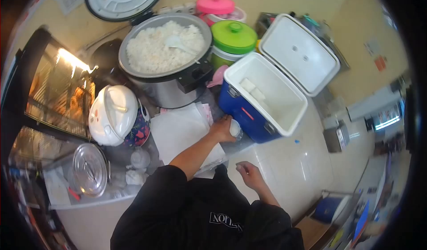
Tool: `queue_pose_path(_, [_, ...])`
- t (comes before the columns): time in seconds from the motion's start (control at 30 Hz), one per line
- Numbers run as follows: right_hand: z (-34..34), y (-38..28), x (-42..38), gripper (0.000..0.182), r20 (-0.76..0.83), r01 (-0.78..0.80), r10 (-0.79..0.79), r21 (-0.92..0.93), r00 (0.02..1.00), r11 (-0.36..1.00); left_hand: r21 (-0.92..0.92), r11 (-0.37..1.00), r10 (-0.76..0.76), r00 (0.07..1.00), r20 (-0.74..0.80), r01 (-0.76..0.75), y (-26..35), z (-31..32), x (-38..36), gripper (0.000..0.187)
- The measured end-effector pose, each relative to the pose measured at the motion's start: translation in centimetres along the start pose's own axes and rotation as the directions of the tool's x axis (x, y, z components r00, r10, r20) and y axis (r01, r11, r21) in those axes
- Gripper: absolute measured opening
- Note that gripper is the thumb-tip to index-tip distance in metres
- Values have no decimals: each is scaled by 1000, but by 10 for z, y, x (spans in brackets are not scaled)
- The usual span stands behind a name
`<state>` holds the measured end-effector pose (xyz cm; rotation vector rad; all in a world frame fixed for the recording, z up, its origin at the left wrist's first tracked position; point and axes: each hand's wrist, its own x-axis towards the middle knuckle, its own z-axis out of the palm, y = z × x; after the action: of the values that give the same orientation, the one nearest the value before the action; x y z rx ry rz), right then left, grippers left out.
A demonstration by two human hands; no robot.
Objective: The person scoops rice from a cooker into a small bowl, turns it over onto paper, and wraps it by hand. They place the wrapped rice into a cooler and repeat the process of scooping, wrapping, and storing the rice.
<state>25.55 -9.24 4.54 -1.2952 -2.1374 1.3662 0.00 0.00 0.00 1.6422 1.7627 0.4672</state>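
On the counter, just in front of the blue cooler box, my left hand is wrapped round a small, clear-looking cup with something white at its top. Under my left forearm lie white paper sheets. My right hand hangs in the air past the counter's front edge, its fingers curled in and no object showing in them. The cooler's white lid is tipped back, and a few white blocks or packs lie inside.
Behind the sheets stands a large cooker of cooked rice with a white paddle. Nearby are a green-lidded container, a pink lid, a flowered pot, a steel lid and a lit glass cabinet.
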Motion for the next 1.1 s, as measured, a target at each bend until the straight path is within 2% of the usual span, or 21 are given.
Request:
queue_pose_path(0.07, [1,-16,8,49,107,32,-28,-41,994,999,-35,999,-11,999,-41,10,2,-3,-45,109])
queue_pose_path(0.1, [-34,9,72,55,106,-118,113,37,988,992,-67,995,64,983,-171,-76,7,0,6,104])
queue_pose_path(0.17, [-29,9,95,67,216,-471,427,227,878,852,-75,984,126,927,-352,-162,10,-9,-40,96])
queue_pose_path(0.2, [-31,15,105,80,319,-565,492,202,810,800,-139,980,85,935,-345,-140,23,-16,-64,95])
queue_pose_path(0.27, [-12,8,134,79,561,-569,290,422,775,705,-241,965,11,938,-345,-100,47,-41,-104,92])
queue_pose_path(0.3, [-4,-5,141,78,672,-635,229,453,705,625,-272,961,-51,936,-347,-49,55,-40,-116,92])
queue_pose_path(0.33, [3,-19,148,78,768,-707,164,454,619,543,-299,954,-114,931,-348,5,60,-40,-129,92])
queue_pose_path(0.4, [10,-68,152,75,925,-876,96,310,368,371,-341,932,-250,903,-348,126,66,-43,-149,96])
queue_pose_path(0.5, [56,-56,167,71,938,-895,-75,347,340,281,-409,900,-179,732,-658,-148,26,-21,-185,93])
queue_pose_path(0.53, [69,-44,177,62,936,-907,-106,351,335,235,-555,823,-329,698,-637,-119,16,-18,-203,84])
queue_pose_path(0.57, [84,-42,180,56,869,-790,-105,486,484,375,-602,794,-422,638,-644,-82,7,-16,-223,66])
queue_pose_path(0.63, [111,-51,189,46,655,-436,-181,658,734,614,-287,928,-371,684,-628,239,-43,11,-263,58])
queue_pose_path(0.67, [101,-87,182,48,584,-213,-153,509,797,834,-207,929,-368,712,-598,307,-54,19,-271,56])
queue_pose_path(0.7, [110,-96,184,54,496,113,-314,393,810,913,-119,922,-368,739,-565,369,-64,25,-279,54])
queue_pose_path(0.73, [120,-101,183,60,435,417,-472,222,767,881,-28,906,-373,765,-526,422,-70,32,-290,52])
queue_pose_path(0.77, [129,-102,185,66,402,672,-621,19,673,741,33,906,-347,783,-516,423,-76,39,-295,52])
queue_pose_path(0.8, [155,-76,196,76,400,809,-712,-155,577,568,98,902,-317,801,-509,420,-81,44,-293,51])
queue_pose_path(0.9, [162,-104,185,76,597,672,-375,-414,710,613,191,904,-230,813,-534,382,-91,50,-295,50])
queue_pose_path(0.93, [165,-105,190,75,641,669,-338,-384,689,636,192,909,-213,810,-547,369,-92,46,-295,49])
queue_pose_path(1.03, [164,-111,181,76,606,710,-422,-378,675,594,197,921,-165,796,-583,335,-96,46,-296,48])
queue_pose_path(1.1, [160,-103,173,76,524,761,-562,-330,640,559,154,940,-164,797,-581,305,-100,49,-297,47])
